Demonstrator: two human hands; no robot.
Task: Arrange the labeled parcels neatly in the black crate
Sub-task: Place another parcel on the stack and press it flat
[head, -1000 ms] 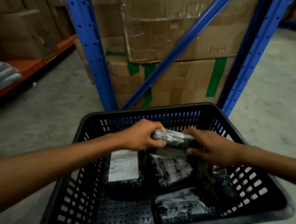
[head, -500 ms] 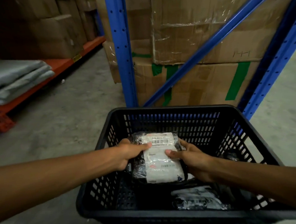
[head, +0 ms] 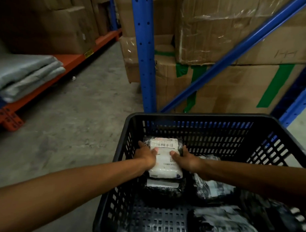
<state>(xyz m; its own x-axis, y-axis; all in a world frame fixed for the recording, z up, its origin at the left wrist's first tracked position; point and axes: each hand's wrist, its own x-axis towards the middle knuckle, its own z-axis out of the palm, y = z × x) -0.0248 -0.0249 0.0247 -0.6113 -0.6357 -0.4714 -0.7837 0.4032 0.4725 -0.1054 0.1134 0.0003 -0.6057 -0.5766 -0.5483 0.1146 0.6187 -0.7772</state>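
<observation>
So I've got both hands down in the black crate (head: pixel 193 116) on a labeled parcel (head: pixel 164 157), white label face up with the barcode toward the far end. My left hand (head: pixel 147 156) grips its left edge, thumb lying on the label, and my right hand (head: pixel 185 158) has the right edge the same way, so the parcel is clamped between the two. It sits in the far left corner of the crate, close to the left wall, stacked on top of another dark wrapped parcel (head: pixel 164 188) whose grey label edge pokes out on the near side. Can't tell if the top one is fully resting or just hovering a hair above.

More wrapped parcels are in there: one (head: pixel 214 185) just right of the stack, partly under my right forearm, and another (head: pixel 219 222) at the near right. The near left floor of the crate is bare mesh.

Past the crate there's a blue rack post (head: pixel 144 50) and taped cardboard boxes (head: pixel 233 40).
</observation>
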